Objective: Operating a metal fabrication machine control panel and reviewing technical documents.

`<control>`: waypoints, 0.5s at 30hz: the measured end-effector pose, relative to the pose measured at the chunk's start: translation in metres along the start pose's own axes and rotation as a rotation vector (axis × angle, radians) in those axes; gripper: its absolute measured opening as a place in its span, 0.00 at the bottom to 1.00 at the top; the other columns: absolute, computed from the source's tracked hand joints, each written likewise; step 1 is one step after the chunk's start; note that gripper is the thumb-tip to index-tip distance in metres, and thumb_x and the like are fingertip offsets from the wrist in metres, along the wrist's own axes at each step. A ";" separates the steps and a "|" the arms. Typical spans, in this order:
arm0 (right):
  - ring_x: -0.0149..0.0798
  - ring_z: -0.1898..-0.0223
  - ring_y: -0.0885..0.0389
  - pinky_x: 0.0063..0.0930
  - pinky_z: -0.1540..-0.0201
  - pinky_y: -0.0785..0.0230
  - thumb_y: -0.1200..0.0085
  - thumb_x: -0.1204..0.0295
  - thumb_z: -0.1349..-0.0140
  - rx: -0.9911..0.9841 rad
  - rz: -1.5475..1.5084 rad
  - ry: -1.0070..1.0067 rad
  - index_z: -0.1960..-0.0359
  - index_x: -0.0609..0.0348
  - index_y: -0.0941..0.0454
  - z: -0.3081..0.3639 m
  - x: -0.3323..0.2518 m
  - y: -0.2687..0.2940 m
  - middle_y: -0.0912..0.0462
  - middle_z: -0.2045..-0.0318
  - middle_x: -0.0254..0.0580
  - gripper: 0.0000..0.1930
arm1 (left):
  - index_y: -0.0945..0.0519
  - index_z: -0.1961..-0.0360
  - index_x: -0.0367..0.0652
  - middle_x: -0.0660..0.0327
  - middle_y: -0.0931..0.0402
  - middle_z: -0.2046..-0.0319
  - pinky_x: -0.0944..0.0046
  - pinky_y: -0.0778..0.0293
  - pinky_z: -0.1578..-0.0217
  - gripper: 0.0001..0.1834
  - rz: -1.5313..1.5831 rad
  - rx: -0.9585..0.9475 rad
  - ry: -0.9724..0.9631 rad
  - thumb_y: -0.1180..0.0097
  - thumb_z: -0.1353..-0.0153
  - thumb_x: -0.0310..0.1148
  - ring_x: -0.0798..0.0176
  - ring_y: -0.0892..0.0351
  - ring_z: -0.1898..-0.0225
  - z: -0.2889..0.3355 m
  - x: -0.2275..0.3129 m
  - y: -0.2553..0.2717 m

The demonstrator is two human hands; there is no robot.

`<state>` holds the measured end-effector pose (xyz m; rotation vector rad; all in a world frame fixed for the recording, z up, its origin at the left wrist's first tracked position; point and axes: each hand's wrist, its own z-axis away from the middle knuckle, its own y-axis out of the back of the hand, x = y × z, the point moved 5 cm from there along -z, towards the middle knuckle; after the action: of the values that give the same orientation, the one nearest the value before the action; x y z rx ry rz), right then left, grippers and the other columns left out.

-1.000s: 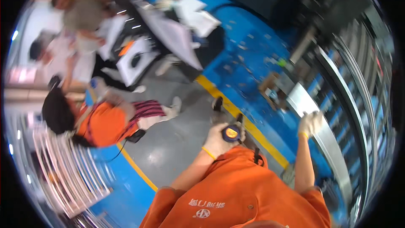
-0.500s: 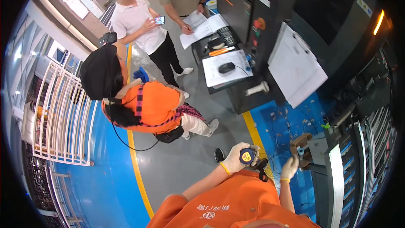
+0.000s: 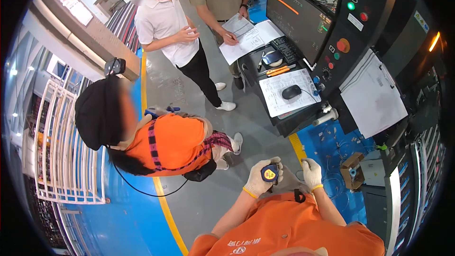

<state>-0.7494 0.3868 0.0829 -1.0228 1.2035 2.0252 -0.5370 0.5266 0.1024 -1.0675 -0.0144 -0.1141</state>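
My left hand (image 3: pixel 259 178), in a cream work glove with a yellow cuff, is closed around a tape measure (image 3: pixel 269 174). It is dark blue with a round yellow label facing up. To its right, apart from it, is my right hand (image 3: pixel 312 173), in a matching glove. Its fingers are curled together, and whatever they may hold is hidden. Both hands are in front of my orange shirt (image 3: pixel 294 223).
A person in orange with a black cap (image 3: pixel 97 114) stands at left. Two people are beyond, one writing on papers (image 3: pixel 244 38). On the right are a control panel (image 3: pixel 339 52), a mouse (image 3: pixel 291 92), a hanging clipboard (image 3: pixel 374 95) and a cardboard box (image 3: pixel 351 170).
The view has shifted, bringing more of the screen in. My right hand has come nearer my left, away from the cardboard box. The person in white no longer shows a phone.
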 end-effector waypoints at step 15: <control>0.50 0.44 0.12 0.42 0.37 0.19 0.40 0.72 0.25 0.442 -0.266 0.073 0.16 0.65 0.32 -0.197 -0.126 -0.108 0.19 0.34 0.55 0.36 | 0.21 0.28 0.38 0.40 0.15 0.40 0.51 0.15 0.64 0.24 -0.162 0.097 0.004 0.45 0.17 0.39 0.40 0.12 0.44 -0.084 0.196 -0.057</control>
<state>-0.5332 0.2469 0.0779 -0.9776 1.3896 1.4449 -0.3518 0.4091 0.1253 -0.9680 -0.1016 -0.2598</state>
